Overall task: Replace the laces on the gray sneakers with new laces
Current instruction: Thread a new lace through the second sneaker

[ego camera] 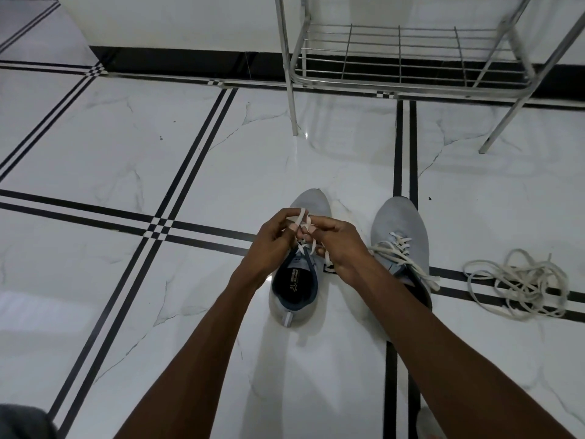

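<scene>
Both hands, left (274,239) and right (336,245), close together, apparently pinching white lace (302,217) above left sneaker (297,280).

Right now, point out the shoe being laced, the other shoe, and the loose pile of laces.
Laced shoe (311,202), head view, on its gray toe.
Other shoe (399,218), head view, on its gray toe.
Lace pile (519,285), head view, on the tangle's middle, on the floor right of both shoes.
</scene>
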Motion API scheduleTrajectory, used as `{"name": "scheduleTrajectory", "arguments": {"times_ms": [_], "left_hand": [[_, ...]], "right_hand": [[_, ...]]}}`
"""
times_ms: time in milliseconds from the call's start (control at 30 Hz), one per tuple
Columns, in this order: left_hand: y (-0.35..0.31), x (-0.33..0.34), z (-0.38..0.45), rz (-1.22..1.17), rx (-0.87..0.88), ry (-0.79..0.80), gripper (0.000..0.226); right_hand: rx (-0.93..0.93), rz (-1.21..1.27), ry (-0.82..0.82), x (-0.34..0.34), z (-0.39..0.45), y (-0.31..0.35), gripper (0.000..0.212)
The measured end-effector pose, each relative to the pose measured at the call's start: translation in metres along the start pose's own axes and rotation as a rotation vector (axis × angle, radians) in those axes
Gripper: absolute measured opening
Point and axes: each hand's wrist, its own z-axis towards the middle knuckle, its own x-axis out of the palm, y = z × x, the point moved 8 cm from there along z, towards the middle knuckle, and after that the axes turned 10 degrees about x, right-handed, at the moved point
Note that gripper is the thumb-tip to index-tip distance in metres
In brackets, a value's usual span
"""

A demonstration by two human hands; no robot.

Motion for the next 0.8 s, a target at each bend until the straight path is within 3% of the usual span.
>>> {"name": "scheduleTrajectory", "arguments": {"times_ms": [133,233,467,600,700,800], "left_hand": [[0.0,-0.005,0.002,0.013,0.045,0.012,0.015],[0.004,-0.01,0.003,0.067,0.025,-0.009,0.017],[0.01,-0.017,0.001,0.142,0.014,-0.116,0.013],[0.006,-0.007,-0.001,0.081,0.004,-0.075,0.018],[0.012,-0.009,-0.004,0.014,-0.052,-0.096,0.018],[0.023,-0.018,-0.008,-0.052,-0.136,-0.161,0.021]], "right_hand": [[0.023,0.072,-0.101,-0.007,0.001,-0.002,0.021],[0.017,0.069,-0.108,-0.007,0.003,-0.003,0.012],[-0.137,-0.175,0.153,0.009,-0.008,0.009,0.016],[-0.116,0.016,-0.026,-0.003,-0.006,0.007,0.021],[-0.056,0.143,-0.035,-0.002,-0.001,0.0,0.021],[-0.19,-0.135,-0.011,-0.001,-0.003,0.011,0.014]]}}
